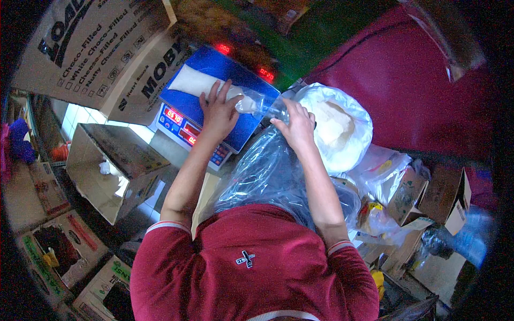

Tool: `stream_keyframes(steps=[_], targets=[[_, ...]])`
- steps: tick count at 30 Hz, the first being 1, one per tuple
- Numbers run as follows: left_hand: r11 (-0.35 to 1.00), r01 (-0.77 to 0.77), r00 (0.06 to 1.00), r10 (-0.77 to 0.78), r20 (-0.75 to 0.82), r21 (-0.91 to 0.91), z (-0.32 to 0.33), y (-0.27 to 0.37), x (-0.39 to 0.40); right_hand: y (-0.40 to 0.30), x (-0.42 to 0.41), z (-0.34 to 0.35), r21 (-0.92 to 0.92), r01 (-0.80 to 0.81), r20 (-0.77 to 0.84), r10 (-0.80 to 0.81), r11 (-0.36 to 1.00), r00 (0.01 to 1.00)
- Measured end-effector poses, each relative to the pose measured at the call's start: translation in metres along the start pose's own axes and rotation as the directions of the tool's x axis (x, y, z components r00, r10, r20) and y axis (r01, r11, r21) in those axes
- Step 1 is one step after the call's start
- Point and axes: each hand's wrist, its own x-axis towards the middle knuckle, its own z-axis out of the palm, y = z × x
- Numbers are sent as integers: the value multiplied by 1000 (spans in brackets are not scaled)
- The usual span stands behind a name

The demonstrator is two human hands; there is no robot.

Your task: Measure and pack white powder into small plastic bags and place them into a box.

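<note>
A long clear plastic bag filled with white grains or powder lies aslant on the blue platform of a digital scale. My left hand rests on the filled bag with its fingers spread. Over the platform's right edge, my right hand pinches the bag's unfilled clear end. Red digits glow on the scale's front panel. Beside my right hand stands an open white sack with pale grains or powder inside. Large clear plastic sheeting or bags lie between my arms.
A big printed cardboard box stands left of the scale, an open carton below it. More boxes sit at lower left. Plastic bags and open cartons crowd the right, near a magenta surface.
</note>
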Motion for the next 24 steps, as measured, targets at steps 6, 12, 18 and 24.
stream_keyframes(steps=[6, 12, 18, 24], targets=[[999, 19, 999, -21, -32, -45, -16, 0, -16, 9, -20, -15, 44, -32, -65, 34, 999, 997], [1000, -20, 999, 21, -46, 14, -19, -5, -25, 34, -51, -29, 95, -175, -103, 184, 980, 977], [961, -272, 959, 267, -96, -41, -23, -19, -26, 70, -130, -69, 215, -316, -277, 368, 924, 888], [936, -347, 935, 340, -100, -64, -15, 2, -2, 99, -262, -118, 217, -533, -491, 564, 818, 664]])
